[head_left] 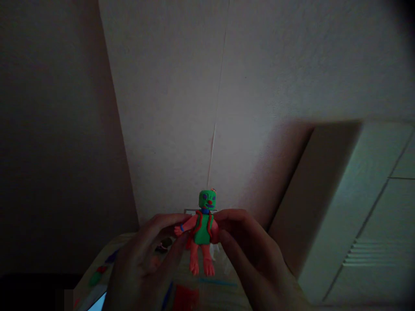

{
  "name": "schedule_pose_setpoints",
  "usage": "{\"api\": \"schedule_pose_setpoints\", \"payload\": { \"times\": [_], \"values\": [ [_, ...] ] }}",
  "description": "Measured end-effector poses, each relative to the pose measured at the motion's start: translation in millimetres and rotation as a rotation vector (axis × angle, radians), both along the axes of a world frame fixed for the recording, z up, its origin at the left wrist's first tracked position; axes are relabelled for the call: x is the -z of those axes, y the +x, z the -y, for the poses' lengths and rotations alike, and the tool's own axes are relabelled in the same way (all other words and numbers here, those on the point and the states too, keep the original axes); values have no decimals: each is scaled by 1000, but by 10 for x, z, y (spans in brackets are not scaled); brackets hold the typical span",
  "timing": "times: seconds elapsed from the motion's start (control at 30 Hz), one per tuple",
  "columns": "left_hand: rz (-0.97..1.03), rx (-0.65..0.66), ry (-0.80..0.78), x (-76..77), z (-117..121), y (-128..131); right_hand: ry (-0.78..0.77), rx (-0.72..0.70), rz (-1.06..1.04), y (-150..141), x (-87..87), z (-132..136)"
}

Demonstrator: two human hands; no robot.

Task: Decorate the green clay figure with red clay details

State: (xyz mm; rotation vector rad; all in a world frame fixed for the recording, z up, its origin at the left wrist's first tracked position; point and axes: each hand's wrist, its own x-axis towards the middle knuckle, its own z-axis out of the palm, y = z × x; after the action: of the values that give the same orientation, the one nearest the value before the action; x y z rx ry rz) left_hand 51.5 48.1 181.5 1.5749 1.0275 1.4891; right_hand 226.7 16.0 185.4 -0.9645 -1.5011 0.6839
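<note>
A small clay figure (202,231) is held upright above the table, facing me. It has a green block head with purple eyes and a red nose, a green body edged in red, and pink arms and legs. My left hand (147,255) pinches it from the left, by the arm and side. From the other side, the thumb and fingers of my right hand (256,255) close on its right edge. Its feet hang free, and my fingertips hide parts of both arms.
Below lies a wooden table (125,239) with a red piece (186,298), a thin blue stick (217,282), a green lump (95,277) and a lit screen (98,302). A pale wall (175,108) rises behind. A white cabinet-like unit (359,216) stands at right.
</note>
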Motion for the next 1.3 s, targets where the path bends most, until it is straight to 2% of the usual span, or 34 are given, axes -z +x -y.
{"api": "schedule_pose_setpoints", "payload": {
  "times": [0.17, 0.37, 0.63, 0.8, 1.0, 1.3],
  "values": [
    [12, 91, -100, -12, -65, -19, 6, 7, 55, 20, 9, -44],
    [1, 180, -128, -59, -108, -25, -20, -5, -129, -59, 20, -128],
    [-10, 158, -107, -83, -154, -57, -30, -22, -92, -41, 51, -125],
    [28, 116, -111, -62, -155, -49, -90, 1, -93, 24, 63, -121],
    [76, 92, -110, -61, -114, -18, -180, -64, -34, 1, 70, -117],
    [13, 65, -134, -116, -130, 6, -223, -19, 12, -41, 44, -126]
  ]
}}
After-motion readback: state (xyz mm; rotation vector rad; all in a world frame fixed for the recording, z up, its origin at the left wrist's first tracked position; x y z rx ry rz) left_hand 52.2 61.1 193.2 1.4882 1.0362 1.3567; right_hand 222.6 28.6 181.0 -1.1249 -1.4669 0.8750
